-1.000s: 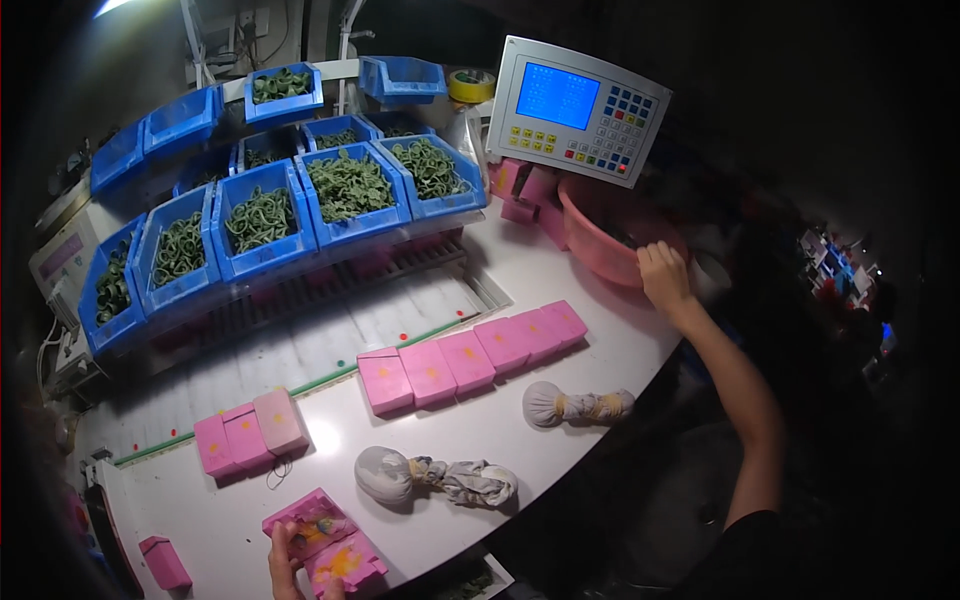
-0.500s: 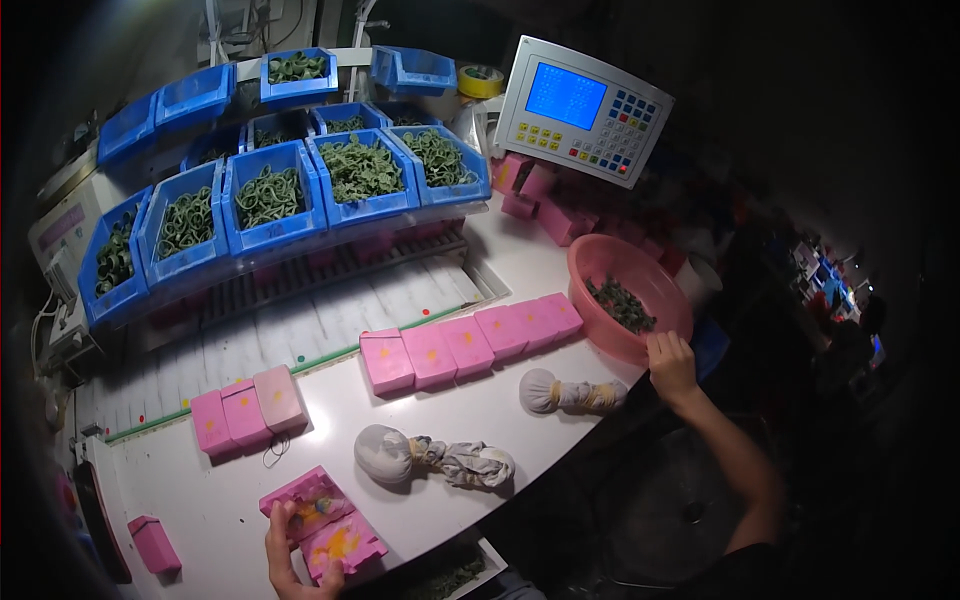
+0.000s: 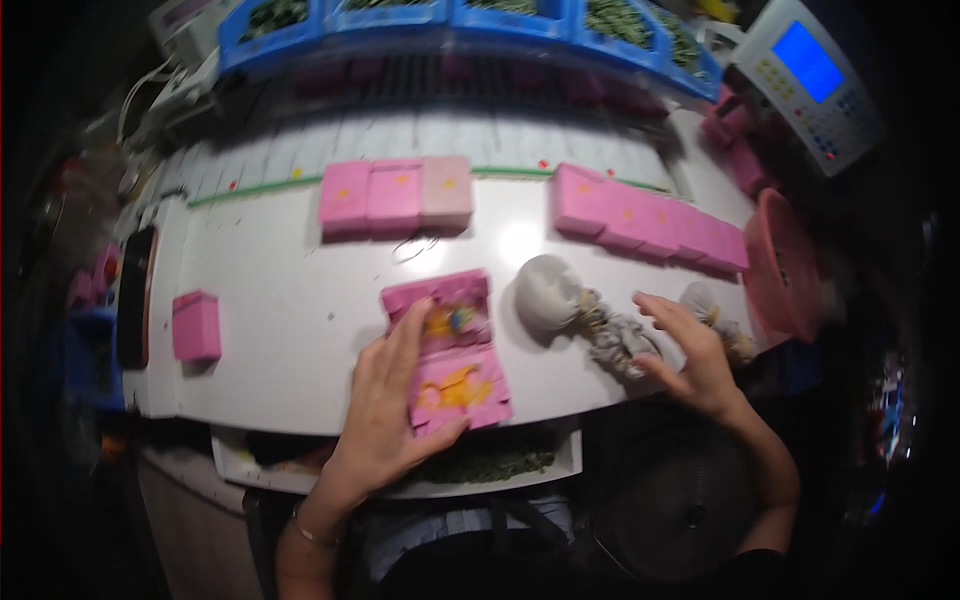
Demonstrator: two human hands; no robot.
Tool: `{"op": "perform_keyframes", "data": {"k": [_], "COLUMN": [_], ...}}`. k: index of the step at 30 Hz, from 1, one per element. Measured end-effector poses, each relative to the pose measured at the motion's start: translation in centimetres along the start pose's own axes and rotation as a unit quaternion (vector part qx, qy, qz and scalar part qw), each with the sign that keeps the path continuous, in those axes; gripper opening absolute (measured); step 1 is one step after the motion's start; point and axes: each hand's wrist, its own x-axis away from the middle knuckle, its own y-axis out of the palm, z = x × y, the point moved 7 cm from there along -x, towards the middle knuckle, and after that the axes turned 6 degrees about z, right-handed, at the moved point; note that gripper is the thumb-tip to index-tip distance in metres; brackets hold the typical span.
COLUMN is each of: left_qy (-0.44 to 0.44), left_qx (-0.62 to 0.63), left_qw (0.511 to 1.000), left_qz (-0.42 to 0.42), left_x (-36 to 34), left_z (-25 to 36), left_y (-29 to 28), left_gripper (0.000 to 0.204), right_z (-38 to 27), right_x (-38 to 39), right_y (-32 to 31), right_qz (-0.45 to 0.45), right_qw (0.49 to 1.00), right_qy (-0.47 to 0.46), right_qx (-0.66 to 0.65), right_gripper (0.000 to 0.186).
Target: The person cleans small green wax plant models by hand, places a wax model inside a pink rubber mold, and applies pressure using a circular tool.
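An opened pink two-part mold point(image 3: 485, 385) with yellow stains in its hollows lies near the front edge of the white table. My left hand point(image 3: 380, 415) grips its left side, fingers along the edge and thumb at the near end. A small green and blue spot shows in the far half. My right hand point(image 3: 695, 365) hovers with fingers apart over the tail of a tied cloth pouch point(image 3: 548, 293) with a round whitish head; nothing shows in it. A second, smaller cloth pouch point(image 3: 699, 299) lies partly behind this hand.
Closed pink molds stand in two groups, three at left point(image 3: 345, 200) and several at right point(image 3: 630, 215); a lone pink block point(image 3: 196, 328) sits far left. A pink bowl point(image 3: 770, 265) is at right. Blue bins point(image 3: 510, 22) line the back, and a drawer point(image 3: 568, 458) juts out below the table.
The view has swung left and down. My right hand has come from the pink bowl's rim to the cloth pouches, its fingers now spread. My left hand still holds the open mold.
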Motion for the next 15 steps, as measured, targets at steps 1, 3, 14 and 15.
{"op": "perform_keyframes", "data": {"k": [1, 3, 14, 15], "left_qy": [-0.025, 0.011, 0.005, 0.008], "left_qx": [-0.008, 0.033, -0.019, -0.013], "left_qw": [1.000, 0.999, 0.999, 0.999], "left_qz": [0.003, 0.013, 0.049, 0.046], "left_x": [0.3, 0.0, 0.8, 0.8], "left_z": [-0.4, -0.2, -0.7, -0.6], "left_y": [-0.1, -0.3, 0.4, 0.3], "left_gripper": [0.100, 0.103, 0.106, 0.107], "right_z": [-2.7, -4.5, -12.4, -13.0], "right_x": [-1.3, -3.2, -3.5, -2.8], "right_y": [1.7, 3.8, 2.0, 3.5], "right_qz": [-0.019, -0.021, 0.150, 0.126], "right_qw": [0.997, 0.996, 0.963, 0.959], "right_qy": [-0.061, -0.081, -0.222, -0.244], "right_qx": [0.034, 0.041, 0.025, 0.071], "right_gripper": [0.075, 0.078, 0.056, 0.055]}}
